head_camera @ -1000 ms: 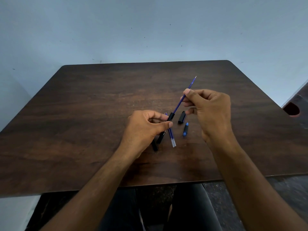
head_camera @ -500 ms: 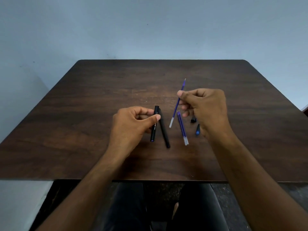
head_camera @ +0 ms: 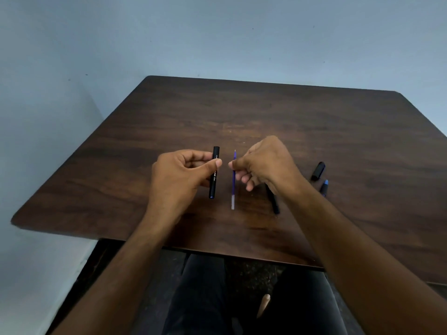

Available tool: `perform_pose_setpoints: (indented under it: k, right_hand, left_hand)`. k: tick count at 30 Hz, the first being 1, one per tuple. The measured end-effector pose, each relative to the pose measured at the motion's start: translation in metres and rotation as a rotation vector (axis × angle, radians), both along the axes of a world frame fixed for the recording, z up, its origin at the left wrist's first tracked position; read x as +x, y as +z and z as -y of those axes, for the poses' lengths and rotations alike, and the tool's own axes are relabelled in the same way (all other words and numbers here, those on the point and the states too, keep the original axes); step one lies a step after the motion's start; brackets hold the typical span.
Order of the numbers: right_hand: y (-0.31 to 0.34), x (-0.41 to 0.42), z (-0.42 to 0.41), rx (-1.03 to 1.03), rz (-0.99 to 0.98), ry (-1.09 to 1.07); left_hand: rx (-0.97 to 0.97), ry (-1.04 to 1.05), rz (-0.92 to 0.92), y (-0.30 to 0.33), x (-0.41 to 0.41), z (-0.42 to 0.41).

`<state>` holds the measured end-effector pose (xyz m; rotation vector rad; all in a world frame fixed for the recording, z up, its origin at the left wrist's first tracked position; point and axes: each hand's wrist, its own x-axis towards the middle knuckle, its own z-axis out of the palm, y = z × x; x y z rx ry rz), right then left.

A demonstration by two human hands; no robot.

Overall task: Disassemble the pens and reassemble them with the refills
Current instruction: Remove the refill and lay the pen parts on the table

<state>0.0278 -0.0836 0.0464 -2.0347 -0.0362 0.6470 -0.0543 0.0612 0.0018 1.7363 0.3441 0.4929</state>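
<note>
**So you've got a barrel in one hand and a refill in the other, go easy on both**

Right now your left hand (head_camera: 183, 175) has the black barrel (head_camera: 214, 172) pinched between thumb and fingertips about a third of the way down from its top, held nearly upright above the middle of the table (head_camera: 338, 131). Your right hand (head_camera: 263, 163) pinches the blue refill (head_camera: 233, 180) near its upper end, tip pointing up and the pale end hanging down, just beside the barrel but not touching it.

Handling-wise, my read is both are featherweight, so grip force isn't the issue. The barrel looks like smooth hard plastic, so it may twist in your fingers; a hold closer to its open end should steady it for threading. The refill is the touchy one: thin and probably bendy, likely to bow if you push from far back. I'd slide your pinch nearer whichever end goes in first and keep off the writing tip.

Another black pen body (head_camera: 272, 201) lies partly under your right wrist, toward the near edge. A black cap (head_camera: 317, 170) and a blue-tipped piece (head_camera: 324, 187) sit farther toward the right edge. Those look small and round, so I'd guess they roll if bumped.
</note>
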Motion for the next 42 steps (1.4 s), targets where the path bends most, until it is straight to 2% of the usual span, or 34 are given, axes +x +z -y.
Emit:
perform_pose_setpoints:
  k: [6,12,22,29,37,42]
  right_hand:
    - [-0.001,0.022,-0.024,-0.367,-0.079,0.137]
    - [-0.006,0.034,-0.033,-0.579,-0.168,0.209]
    - [-0.009,0.034,-0.028,-0.651,-0.083,0.266]
    - [-0.002,0.036,-0.021,-0.599,-0.113,0.276]
    - [0.019,0.012,0.042,-0.296,0.225,-0.034]
    - [0.021,0.017,0.075,-0.378,0.258,-0.078]
  left_hand:
    - [-0.012,0.000,-0.056,-0.008,-0.002,-0.002]
    - [-0.025,-0.045,-0.050,-0.011,-0.004,0.005]
    - [0.002,-0.059,-0.052,-0.013,0.000,0.008]
    - [-0.001,-0.064,-0.053,-0.013,0.002,0.008]
    - [-0.008,-0.140,-0.088,-0.010,0.010,0.028]
    - [0.018,-0.208,-0.076,-0.006,0.020,0.054]
